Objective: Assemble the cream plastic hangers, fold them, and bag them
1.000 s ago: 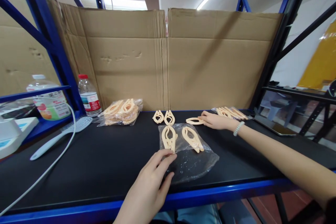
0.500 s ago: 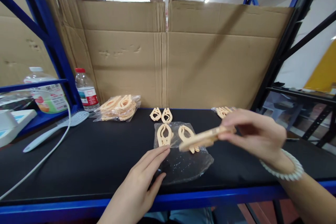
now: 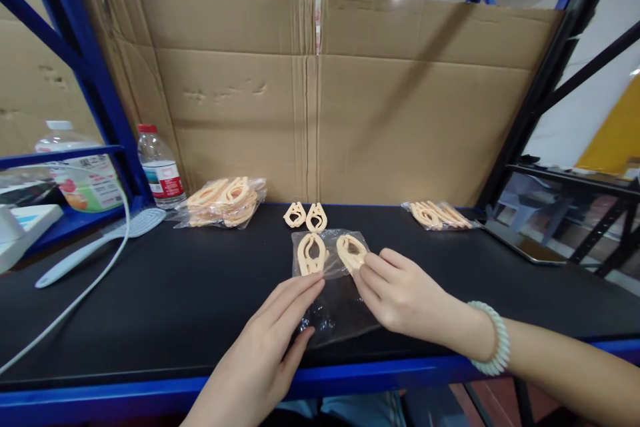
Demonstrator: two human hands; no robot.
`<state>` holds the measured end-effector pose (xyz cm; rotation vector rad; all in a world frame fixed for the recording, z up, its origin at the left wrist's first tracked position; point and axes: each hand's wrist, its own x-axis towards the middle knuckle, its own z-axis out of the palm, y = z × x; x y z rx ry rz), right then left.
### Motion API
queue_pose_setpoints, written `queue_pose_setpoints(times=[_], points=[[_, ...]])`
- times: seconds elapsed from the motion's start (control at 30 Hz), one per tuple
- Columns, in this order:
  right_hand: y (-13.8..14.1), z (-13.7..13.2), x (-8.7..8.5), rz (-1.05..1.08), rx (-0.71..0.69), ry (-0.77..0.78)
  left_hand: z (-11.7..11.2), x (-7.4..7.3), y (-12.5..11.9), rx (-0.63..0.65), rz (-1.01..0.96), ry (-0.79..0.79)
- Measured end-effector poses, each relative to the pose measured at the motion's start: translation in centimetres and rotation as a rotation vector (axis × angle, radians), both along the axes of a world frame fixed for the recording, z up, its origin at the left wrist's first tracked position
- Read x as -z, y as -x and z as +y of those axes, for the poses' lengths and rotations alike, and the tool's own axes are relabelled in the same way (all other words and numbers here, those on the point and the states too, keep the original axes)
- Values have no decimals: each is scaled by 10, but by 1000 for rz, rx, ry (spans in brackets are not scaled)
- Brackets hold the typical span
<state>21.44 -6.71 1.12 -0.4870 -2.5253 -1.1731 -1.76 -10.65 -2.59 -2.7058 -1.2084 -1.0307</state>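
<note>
A clear plastic bag [image 3: 340, 327] lies flat on the black tabletop in front of me. On its far half rest two beige folding hangers, folded into loops. My left hand [image 3: 273, 340] has its fingers stretched out, with the tips on the near end of the left folding hanger [image 3: 311, 252] and the thumb apart on the bag's left side. The fingers of my right hand [image 3: 400, 290] are closed on the near end of the right folding hanger [image 3: 350, 248], hiding that end. Two small beige hook-like pieces [image 3: 305, 217] sit just beyond the bag.
Bagged beige hangers are piled [image 3: 223, 201] at the back left, with another packet [image 3: 437, 215] at the back right. A water bottle [image 3: 161, 173], a pale slotted spatula [image 3: 105, 240] and a white cable [image 3: 95, 293] occupy the left. A flat dark device [image 3: 525, 243] lies far right.
My right hand has moved left and down, bringing the hanger it held in the air onto the right one on the bag. The left hand stays nearly in place.
</note>
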Motion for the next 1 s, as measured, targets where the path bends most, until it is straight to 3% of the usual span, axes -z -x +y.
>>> queue_pose_setpoints(times=[0.13, 0.27, 0.33, 0.43, 0.57, 0.67, 0.8, 1.0], points=[[-2, -2, -1, 19, 20, 37, 1, 1, 0, 18, -3, -24], [-2, 13, -19, 208, -104, 318, 0, 3, 0, 11, 11, -7], [2, 41, -29, 297, -85, 395, -1, 4, 1, 8, 21, 7], [15, 103, -33, 194, 14, 406, -1, 5, 1, -2, 17, 11], [39, 185, -18, -30, 108, 570, -2, 4, 1, -13, 11, 11], [51, 216, -7, -123, 207, 676, -1, 4, 1, -14, 14, 13], [45, 220, -4, -100, 215, 662, -1, 3, 1, -13, 18, 21], [-8, 202, -12, -22, 285, 708, -2, 2, -1, -6, -10, 28]])
